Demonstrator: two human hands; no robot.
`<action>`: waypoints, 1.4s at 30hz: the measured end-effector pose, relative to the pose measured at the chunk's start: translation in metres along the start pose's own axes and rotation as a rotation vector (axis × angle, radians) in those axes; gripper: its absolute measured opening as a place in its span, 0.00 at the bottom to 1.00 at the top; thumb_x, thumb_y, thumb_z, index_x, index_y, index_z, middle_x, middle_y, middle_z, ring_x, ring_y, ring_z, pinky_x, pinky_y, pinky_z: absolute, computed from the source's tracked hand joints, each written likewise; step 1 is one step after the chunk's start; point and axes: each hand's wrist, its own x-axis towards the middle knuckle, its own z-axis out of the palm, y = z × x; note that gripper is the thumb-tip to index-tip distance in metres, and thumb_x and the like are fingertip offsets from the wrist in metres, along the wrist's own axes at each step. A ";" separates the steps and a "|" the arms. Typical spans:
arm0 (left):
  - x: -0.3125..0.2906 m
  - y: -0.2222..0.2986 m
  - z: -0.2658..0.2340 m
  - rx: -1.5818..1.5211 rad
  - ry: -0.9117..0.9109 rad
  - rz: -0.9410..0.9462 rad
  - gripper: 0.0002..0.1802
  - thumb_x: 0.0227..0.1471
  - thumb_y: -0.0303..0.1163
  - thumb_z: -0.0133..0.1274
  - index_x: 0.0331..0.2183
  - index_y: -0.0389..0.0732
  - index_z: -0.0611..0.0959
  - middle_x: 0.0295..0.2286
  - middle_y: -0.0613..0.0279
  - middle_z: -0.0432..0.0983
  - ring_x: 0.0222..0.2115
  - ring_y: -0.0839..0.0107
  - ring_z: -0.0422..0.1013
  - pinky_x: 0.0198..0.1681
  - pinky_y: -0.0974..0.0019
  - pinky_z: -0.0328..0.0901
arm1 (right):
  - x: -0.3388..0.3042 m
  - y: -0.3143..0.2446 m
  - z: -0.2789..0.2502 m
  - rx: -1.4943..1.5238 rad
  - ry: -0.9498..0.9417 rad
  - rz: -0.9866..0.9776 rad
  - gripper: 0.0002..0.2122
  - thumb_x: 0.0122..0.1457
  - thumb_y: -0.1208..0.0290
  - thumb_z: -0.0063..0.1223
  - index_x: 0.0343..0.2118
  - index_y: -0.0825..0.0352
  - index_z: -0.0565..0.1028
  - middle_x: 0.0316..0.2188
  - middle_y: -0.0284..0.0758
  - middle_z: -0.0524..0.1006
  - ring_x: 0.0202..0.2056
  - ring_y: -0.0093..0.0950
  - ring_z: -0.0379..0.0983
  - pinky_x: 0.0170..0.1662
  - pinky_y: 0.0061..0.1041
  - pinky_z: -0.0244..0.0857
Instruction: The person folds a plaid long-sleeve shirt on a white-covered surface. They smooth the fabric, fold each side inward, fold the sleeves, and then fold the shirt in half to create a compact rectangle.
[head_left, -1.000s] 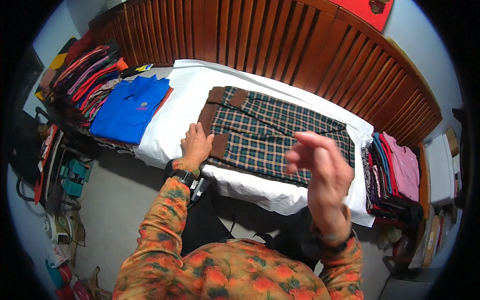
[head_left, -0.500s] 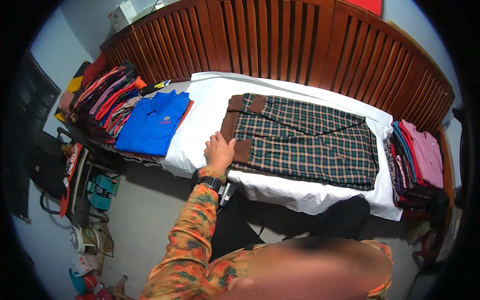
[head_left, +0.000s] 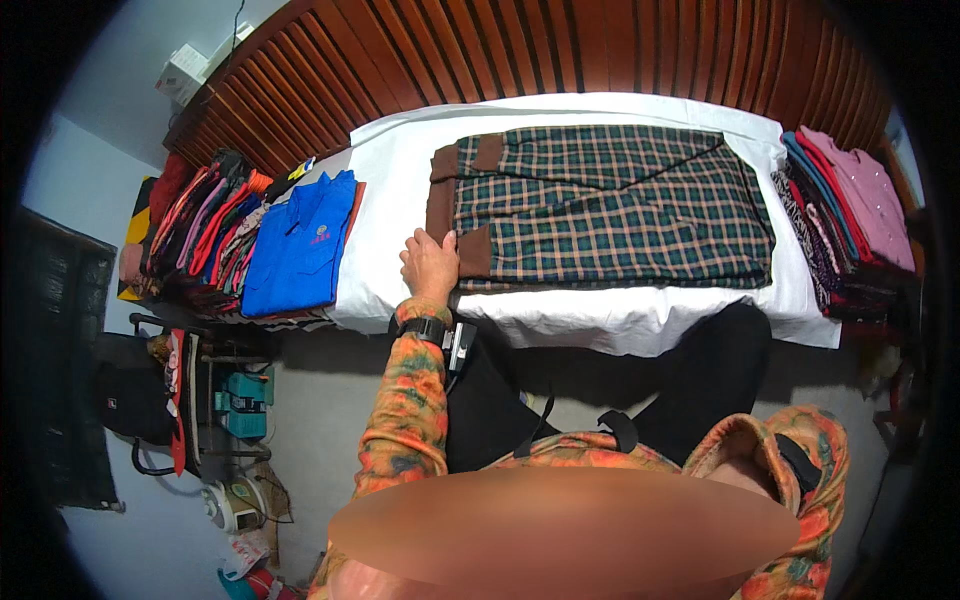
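Observation:
A folded plaid garment [head_left: 620, 205] in dark green and tan lies flat on a white sheet [head_left: 390, 190]. Brown cloth [head_left: 441, 200] edges its left end. At that end's near corner rests my left hand [head_left: 430, 265], its fingers spread against the brown edge and the sheet. A dark watch and a small device are strapped at the left wrist. My right sleeve [head_left: 825, 470], orange and patterned, bends up at the lower right. The right hand is largely hidden by its cuff and a blurred area, so its fingers do not show.
Left of the sheet lies a folded blue shirt [head_left: 305, 240], beside a pile of folded clothes [head_left: 205, 225]. Another stack [head_left: 850, 205], pink on top, stands at the right. A slatted wooden headboard [head_left: 560, 50] closes the far side. A teal case [head_left: 243, 405] sits at lower left.
The view has tilted and shifted, so the bed appears higher. My right sleeve shows more, raised at the lower right. My left hand stays at the garment's near left corner.

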 end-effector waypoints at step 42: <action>-0.186 0.206 -0.079 -0.650 -0.254 1.467 0.40 0.55 0.58 0.50 0.56 0.35 0.72 0.51 0.48 0.70 0.49 0.51 0.69 0.53 0.49 0.62 | -0.092 0.345 -0.022 -0.470 0.233 0.332 0.13 0.63 0.68 0.51 0.48 0.67 0.73 0.43 0.42 0.74 0.50 0.36 0.70 0.53 0.36 0.65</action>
